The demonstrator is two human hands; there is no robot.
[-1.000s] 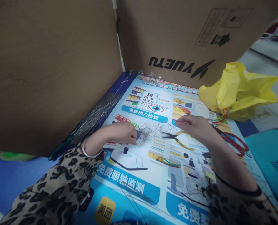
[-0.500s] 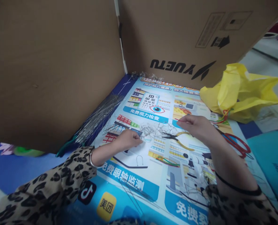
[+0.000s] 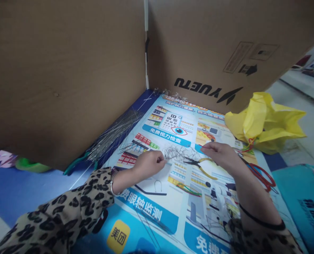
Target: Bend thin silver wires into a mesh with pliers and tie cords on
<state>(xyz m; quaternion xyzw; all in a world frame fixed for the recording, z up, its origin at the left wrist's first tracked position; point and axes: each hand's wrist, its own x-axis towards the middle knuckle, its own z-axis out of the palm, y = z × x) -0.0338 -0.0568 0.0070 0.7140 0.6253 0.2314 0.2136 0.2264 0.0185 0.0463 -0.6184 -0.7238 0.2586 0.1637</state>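
My left hand (image 3: 149, 164) is closed in a pinch over the poster, just left of a tangle of thin silvery wire (image 3: 174, 152). Whatever lies between its fingertips is too small to make out. To the right, my right hand (image 3: 220, 156) pinches a thin red wire (image 3: 200, 145), whose short end sticks out past the fingertips. Between the two hands lie pliers (image 3: 206, 171) with yellow handles, their dark jaws pointing left. A small bunch of green, yellow and red wires (image 3: 189, 189) rests nearer to me, and a bent wire loop (image 3: 158, 186) lies below my left hand.
Cardboard panels (image 3: 67, 70) stand at the left and back. Straight wires (image 3: 114, 134) lie along the left panel near a green-handled tool (image 3: 76, 164). At the right are a red-handled tool (image 3: 263, 176), a yellow bag (image 3: 265, 120) and a turquoise bag (image 3: 297, 201). The printed poster (image 3: 146, 208) covers the surface.
The view has tilted, so the panels and poster sit lower in the picture. My left hand has shifted slightly toward the wire tangle. The right hand keeps its pinch on the red wire.
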